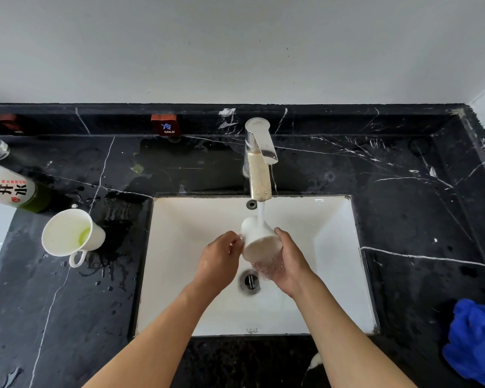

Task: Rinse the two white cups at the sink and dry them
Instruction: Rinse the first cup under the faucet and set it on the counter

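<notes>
Both my hands, left [221,259] and right [287,260], close fingers round the white ceramic cup [259,240], tilted under the tap stream; second white handled cup [72,233] stands far left on desk, nearer my left.

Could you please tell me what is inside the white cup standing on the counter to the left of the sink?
The cup on the counter holds a little yellow-green liquid pooled at its bottom; its inner wall is otherwise bare. Nothing covers its opening.

Both forearms are bare to the frame edge, left hand [219,259] and right hand [287,263] ungloved, ringless
</notes>
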